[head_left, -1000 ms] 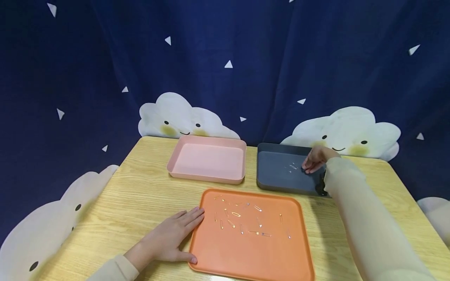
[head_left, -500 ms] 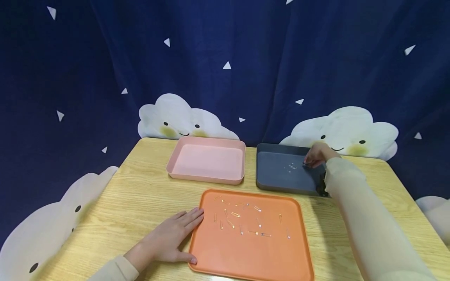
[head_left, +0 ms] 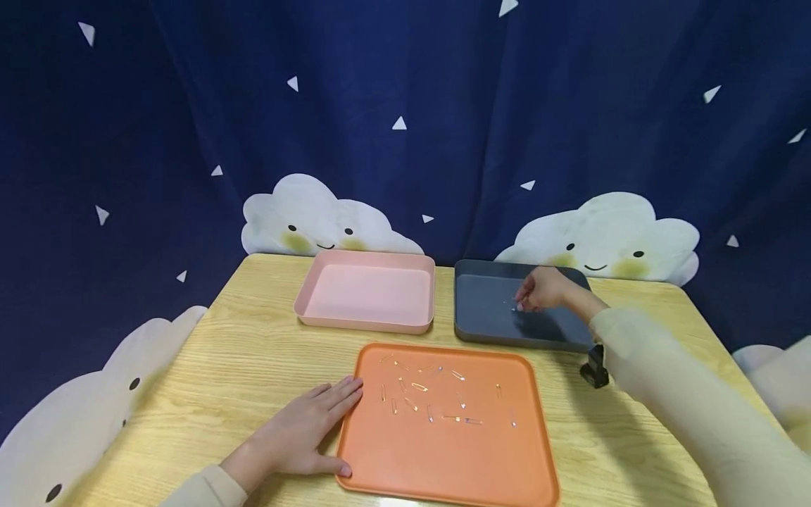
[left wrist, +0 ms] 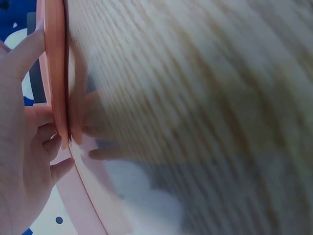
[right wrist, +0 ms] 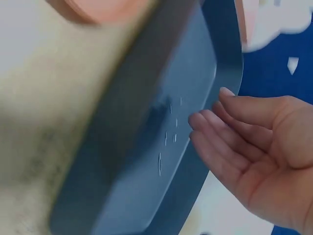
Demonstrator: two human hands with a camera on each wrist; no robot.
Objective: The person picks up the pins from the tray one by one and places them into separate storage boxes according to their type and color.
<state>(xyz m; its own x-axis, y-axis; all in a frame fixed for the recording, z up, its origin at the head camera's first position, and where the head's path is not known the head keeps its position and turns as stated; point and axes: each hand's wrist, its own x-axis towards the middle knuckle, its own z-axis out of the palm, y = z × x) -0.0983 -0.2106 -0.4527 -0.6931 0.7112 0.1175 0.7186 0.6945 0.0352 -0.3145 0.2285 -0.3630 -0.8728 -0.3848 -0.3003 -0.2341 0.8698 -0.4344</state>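
My left hand [head_left: 298,431] rests with spread, straight fingers against the left edge of an orange tray [head_left: 443,465]; in the left wrist view its fingers [left wrist: 30,51] touch the tray's rim [left wrist: 57,73]. Several gold and silver safety pins [head_left: 419,386] lie scattered across that tray. My right hand [head_left: 545,289] hovers over the dark grey tray [head_left: 476,317]. In the right wrist view the right hand [right wrist: 259,142] has loosely bent fingers, thumb and fingertips apart, and no pin shows between them. Several silver safety pins [right wrist: 160,164] lie on the grey tray's floor below.
A pink tray [head_left: 374,292] stands at the back left, beside the grey one. All the trays are on a light wooden table [head_left: 253,352]. Behind it hangs a dark blue curtain [head_left: 355,127] with white clouds and triangles. A black wrist camera [head_left: 594,367] sits under my right sleeve.
My right hand has moved left across the grey tray, over the pins there, and its fingers have loosened. The left hand stays at the orange tray's edge. The head view has shifted slightly.
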